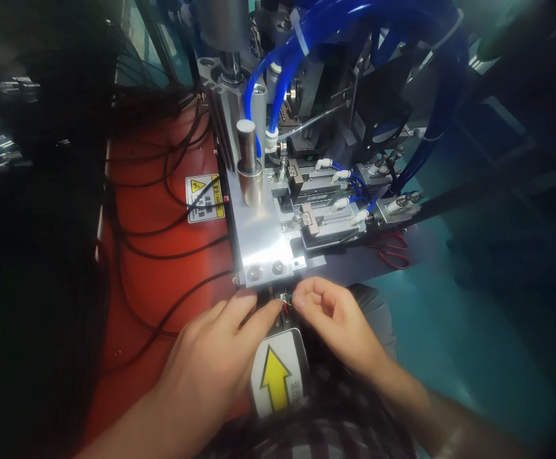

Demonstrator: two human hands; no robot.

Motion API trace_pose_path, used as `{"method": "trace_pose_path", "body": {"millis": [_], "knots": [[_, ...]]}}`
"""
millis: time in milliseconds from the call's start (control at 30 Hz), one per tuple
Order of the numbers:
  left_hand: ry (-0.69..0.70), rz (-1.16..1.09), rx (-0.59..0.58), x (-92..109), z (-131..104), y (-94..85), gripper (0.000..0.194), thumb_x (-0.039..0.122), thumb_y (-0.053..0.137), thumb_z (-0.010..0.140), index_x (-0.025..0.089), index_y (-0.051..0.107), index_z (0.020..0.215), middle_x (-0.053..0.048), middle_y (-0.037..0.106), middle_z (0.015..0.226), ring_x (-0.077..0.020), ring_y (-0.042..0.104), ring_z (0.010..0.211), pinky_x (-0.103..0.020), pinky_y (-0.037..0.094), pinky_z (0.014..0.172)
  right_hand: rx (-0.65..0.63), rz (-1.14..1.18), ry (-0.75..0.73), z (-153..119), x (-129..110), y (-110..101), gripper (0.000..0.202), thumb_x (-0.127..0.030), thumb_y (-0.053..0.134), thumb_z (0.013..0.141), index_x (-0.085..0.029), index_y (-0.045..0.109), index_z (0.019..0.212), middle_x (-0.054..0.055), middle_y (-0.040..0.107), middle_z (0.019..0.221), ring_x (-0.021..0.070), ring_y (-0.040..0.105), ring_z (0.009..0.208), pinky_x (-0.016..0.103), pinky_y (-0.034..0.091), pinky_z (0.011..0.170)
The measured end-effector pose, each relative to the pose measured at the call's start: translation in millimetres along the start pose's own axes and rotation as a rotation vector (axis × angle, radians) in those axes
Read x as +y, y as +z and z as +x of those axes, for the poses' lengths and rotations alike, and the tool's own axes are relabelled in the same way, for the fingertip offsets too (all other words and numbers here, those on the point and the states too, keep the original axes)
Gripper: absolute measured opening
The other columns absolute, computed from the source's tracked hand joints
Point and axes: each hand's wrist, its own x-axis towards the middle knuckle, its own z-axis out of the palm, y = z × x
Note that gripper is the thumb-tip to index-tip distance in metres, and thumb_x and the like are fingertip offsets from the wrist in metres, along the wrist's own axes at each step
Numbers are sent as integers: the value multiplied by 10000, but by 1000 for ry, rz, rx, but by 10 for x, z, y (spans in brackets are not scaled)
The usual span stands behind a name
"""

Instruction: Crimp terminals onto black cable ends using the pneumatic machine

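Note:
A small green circuit board (288, 297) with thin red and white wires sits at the machine's front edge, just below a shiny metal plate (261, 239). Around the board's right side, the thumb and index finger of my right hand (333, 315) are pinched together. My left hand (211, 341) comes from the left, its thumb stretched to the board's left side and touching or nearly touching it. The left index finger stays apart from the thumb, by the plate's corner; the other left fingertips are hidden. Below the board lies a white label with a yellow arrow (275, 377).
A metal post (248, 153) rises from the plate. Behind it stand pneumatic cylinders (335, 223) with blue hoses (364, 16). Black cables (173, 256) cross the red surface (187, 255) at left, near a warning label (205, 199). Red-handled pliers or scissors (395, 250) lie at right.

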Motion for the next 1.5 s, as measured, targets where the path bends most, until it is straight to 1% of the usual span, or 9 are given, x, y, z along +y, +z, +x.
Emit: {"method": "trace_pose_path", "body": {"millis": [100,233,400,700,900,1000,1167,1500], "knots": [[-1,-3,9,-5,-4,8,304,136,428,917,192,558,1186,-30,552,849,-175,550,672,-279,437,561,-3,58,38,-1,-11,24,313,-452,644,807,-174,514,740,-72,389,567,88,327,516,233,263,488],[-11,-12,-7,-1,-7,3,301,158,424,926,190,561,1192,-35,550,857,-178,553,687,-273,431,552,5,88,11,-15,-18,57,297,-431,630,825,-174,503,748,-69,391,602,86,351,535,224,295,506],[2,-17,7,-1,-10,-4,294,156,419,933,180,564,1189,-40,549,870,-177,551,689,-277,434,554,-7,55,-33,-36,-26,66,273,-410,603,852,-178,492,760,-76,363,601,85,330,528,225,284,494],[2,-16,29,-7,-16,11,290,157,425,934,184,564,1187,-47,573,879,-175,562,693,-274,438,563,-14,0,-68,7,-7,43,251,-388,573,881,-185,485,763,-67,379,609,95,335,537,237,292,503],[4,-7,23,-13,-17,14,310,121,427,919,189,564,1188,-46,576,878,-173,563,699,-270,443,575,9,-83,-111,10,16,30,196,-323,542,905,-184,492,776,-60,392,623,104,352,557,246,304,520],[4,-7,21,-9,-17,17,302,129,426,921,189,566,1182,-45,572,874,-172,558,688,-272,443,572,5,-112,-132,13,13,22,179,-305,526,914,-187,495,783,-55,403,632,109,352,562,252,307,525],[3,-9,11,-3,-8,2,294,159,427,925,179,564,1183,-45,567,862,-176,559,679,-277,436,551,-16,-98,-120,8,6,10,166,-300,523,920,-192,497,796,-53,402,639,111,353,562,254,310,529],[7,-17,18,-13,-22,10,305,133,436,918,185,567,1189,-41,563,858,-170,550,687,-269,435,570,-5,-164,-126,33,97,-12,187,-325,511,931,-198,499,795,-57,399,624,110,347,550,247,313,526]]}}
